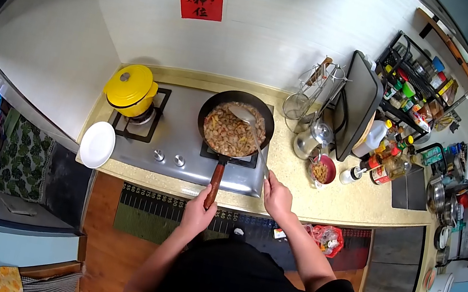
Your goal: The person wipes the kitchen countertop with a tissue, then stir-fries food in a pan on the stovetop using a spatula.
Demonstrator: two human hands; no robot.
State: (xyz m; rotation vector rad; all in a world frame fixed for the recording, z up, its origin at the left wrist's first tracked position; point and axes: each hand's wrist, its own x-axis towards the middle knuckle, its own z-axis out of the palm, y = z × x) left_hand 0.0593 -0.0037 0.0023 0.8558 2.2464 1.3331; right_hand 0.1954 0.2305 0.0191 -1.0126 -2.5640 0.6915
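A dark frying pan [208,106] sits on the right burner of the stove, its wooden handle [216,182] pointing toward me. My left hand [197,211] is wrapped round the end of that handle. Chopped meat pieces [229,132] with some yellowish bits cover the pan's bottom. My right hand [278,199] grips a metal spatula [259,149] by its handle. The spatula's blade rests at the top of the meat, partly among the pieces.
A yellow lidded pot [134,95] stands on the left burner, with a white plate [97,145] at the counter's left edge. On the right are a metal kettle [310,142], a red bowl [323,170], a utensil rack [321,80], a dark board [359,105] and several bottles [391,167].
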